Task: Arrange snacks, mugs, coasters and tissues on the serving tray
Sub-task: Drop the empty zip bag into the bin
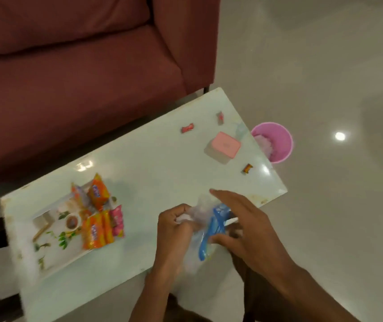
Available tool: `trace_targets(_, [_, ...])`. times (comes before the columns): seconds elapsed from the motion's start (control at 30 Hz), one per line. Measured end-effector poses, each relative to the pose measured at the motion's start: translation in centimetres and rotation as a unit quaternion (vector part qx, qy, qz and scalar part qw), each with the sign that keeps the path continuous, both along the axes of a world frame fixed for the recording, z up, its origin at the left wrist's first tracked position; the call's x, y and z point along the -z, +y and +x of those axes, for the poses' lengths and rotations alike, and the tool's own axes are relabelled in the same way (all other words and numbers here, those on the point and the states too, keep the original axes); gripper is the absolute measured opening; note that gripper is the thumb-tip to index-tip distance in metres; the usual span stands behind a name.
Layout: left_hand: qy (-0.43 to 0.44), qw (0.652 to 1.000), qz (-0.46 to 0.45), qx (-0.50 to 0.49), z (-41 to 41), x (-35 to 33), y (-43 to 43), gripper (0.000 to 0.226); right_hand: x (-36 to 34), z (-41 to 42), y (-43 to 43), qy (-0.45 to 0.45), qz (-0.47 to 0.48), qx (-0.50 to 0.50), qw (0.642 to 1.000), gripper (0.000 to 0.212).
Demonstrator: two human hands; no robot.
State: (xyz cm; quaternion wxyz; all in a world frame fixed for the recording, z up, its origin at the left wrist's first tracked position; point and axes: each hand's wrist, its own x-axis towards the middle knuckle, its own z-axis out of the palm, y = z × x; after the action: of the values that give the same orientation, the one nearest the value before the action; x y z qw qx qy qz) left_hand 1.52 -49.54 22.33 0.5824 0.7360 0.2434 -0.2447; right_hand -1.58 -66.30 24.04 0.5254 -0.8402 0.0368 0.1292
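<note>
Overhead, we see a maroon sofa point(74, 77) at ten o'clock, pale glossy floor at two o'clock, and the white glossy table point(153, 159) running from seven toward one o'clock. On it, at eight o'clock, lies the serving tray point(53, 242), with orange snack packets point(96, 228) and a pink packet point(117, 220) along its right edge. A pink box point(225, 145) sits at one o'clock, three wrapped sweets point(187, 128) are scattered near it, and a pink bin point(275, 141) stands just off the table. At the near edge both hands meet on the blue-and-clear tissue pack point(211, 231), its long axis from six to twelve o'clock. Our left hand point(174, 233) is curled shut, pinching white tissue at the pack's left; our right hand point(244, 231) is spread, fingers point(223, 198) bracing the pack. The tray lies at nine o'clock from the pack, nearer our left hand, so we judge that hand better placed to carry tissue there.
</note>
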Motion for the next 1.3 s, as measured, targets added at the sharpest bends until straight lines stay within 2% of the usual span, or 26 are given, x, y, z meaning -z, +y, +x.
trace_targets(0.1, [0.007,0.995,-0.022,0.099,3.6,1.4,-6.7,0.012,1.5,3.4,-6.1,-0.024,0.045,-0.023,0.998,0.054])
trace_targets(0.17, [-0.012,0.991,-0.064,0.117,6.4,2.0,-10.5,0.013,2.7,5.3,-9.8,-0.053,0.019,0.01,0.998,0.045])
trace_targets(0.2, [-0.021,0.989,-0.081,0.119,7.5,2.4,-12.2,0.022,3.3,6.2,-11.7,-0.066,-0.007,0.033,0.997,0.043])
trace_targets(0.3, [-0.036,0.99,-0.136,0.005,10.5,3.8,-15.3,0.057,6.4,9.5,-18.0,-0.092,-0.11,0.146,0.979,0.03])
trace_targets(0.33, [-0.061,0.986,-0.15,-0.044,11.3,4.8,-15.7,0.057,8.4,10.8,-20.2,-0.094,-0.146,0.202,0.964,0.028])
trace_targets(0.4, [-0.091,0.983,-0.136,-0.078,12.0,6.6,-15.5,0.039,13.5,13.4,-24.1,-0.092,-0.199,0.294,0.93,0.031])
trace_targets(0.47, [-0.079,0.98,-0.149,-0.104,11.9,8.8,-15.0,0.034,19.3,15.8,-26.9,-0.084,-0.22,0.338,0.911,0.039])
trace_targets(0.53, [-0.061,0.969,-0.19,-0.148,11.2,11.2,-14.2,0.036,25.1,17.9,-28.5,-0.069,-0.229,0.348,0.906,0.041])
trace_targets(0.67, [-0.034,0.958,-0.215,-0.186,8.5,15.8,-11.3,0.028,34.4,20.3,-28.9,-0.013,-0.321,0.256,0.912,0.037])
trace_targets(0.7, [-0.02,0.935,-0.291,-0.2,7.4,17.1,-9.9,0.024,36.2,20.7,-28.9,0.001,-0.332,0.247,0.91,0.037])
trace_targets(0.73, [-0.005,0.915,-0.349,-0.202,6.7,18.0,-8.7,0.034,37.8,21.1,-28.7,0.01,-0.334,0.246,0.91,0.038])
trace_targets(0.77, [0.062,0.886,-0.377,-0.261,6.8,18.4,-7.8,0.062,39.3,21.5,-28.4,0.016,-0.333,0.246,0.91,0.04])
trace_targets(0.8, [0.148,0.813,-0.464,-0.318,6.2,18.8,-6.9,0.089,40.6,21.8,-28.1,0.022,-0.336,0.244,0.91,0.042])
trace_targets(0.83, [0.2,0.749,-0.544,-0.322,5.6,19.8,-5.8,0.104,41.9,22.1,-27.9,0.034,-0.343,0.238,0.908,0.043])
trace_targets(0.87, [0.243,0.71,-0.573,-0.329,5.2,20.9,-4.6,0.103,43.2,22.5,-27.9,0.055,-0.347,0.225,0.909,0.046])
trace_targets(0.9, [0.249,0.694,-0.591,-0.327,4.9,21.8,-3.8,0.086,44.2,22.8,-27.9,0.087,-0.34,0.208,0.913,0.052])
trace_targets(0.93, [0.21,0.702,-0.606,-0.309,4.4,21.9,-3.3,0.063,45.1,22.9,-27.9,0.129,-0.325,0.184,0.919,0.058])
trace_targets(0.97, [0.164,0.73,-0.592,-0.3,3.9,22.2,-2.8,0.048,45.5,23.0,-28.0,0.167,-0.315,0.148,0.923,0.064])
trace_targets(1.0, [0.138,0.761,-0.554,-0.308,3.2,22.3,-2.5,0.044,45.7,22.8,-28.0,0.199,-0.314,0.103,0.922,0.069])
trace_targets(1.03, [0.137,0.774,-0.524,-0.326,2.5,22.6,-2.0,0.043,45.7,22.7,-27.8,0.218,-0.321,0.066,0.919,0.073])
trace_targets(1.1, [0.156,0.794,-0.464,-0.361,2.2,21.2,-2.0,0.043,44.6,22.3,-27.5,0.215,-0.332,0.056,0.917,0.069])
trace_targets(1.17, [0.153,0.863,-0.298,-0.377,2.2,20.2,-1.7,0.048,42.3,22.1,-26.7,0.182,-0.335,0.091,0.92,0.059])
trace_targets(1.2, [0.134,0.884,-0.294,-0.338,1.0,20.2,-2.0,0.052,40.9,21.9,-26.1,0.166,-0.34,0.096,0.921,0.056])
trace_targets(1.23, [0.122,0.925,-0.184,-0.308,0.6,19.4,-1.5,0.05,39.2,21.7,-25.6,0.149,-0.347,0.093,0.921,0.054])
trace_targets(1.27, [0.082,0.95,-0.058,-0.296,0.8,18.3,-1.5,0.04,37.4,21.3,-25.1,0.128,-0.354,0.086,0.922,0.052])
trace_targets(1.3, [0.055,0.958,0.007,-0.281,1.0,17.6,-1.6,0.029,35.7,20.8,-24.7,0.104,-0.358,0.087,0.924,0.051])
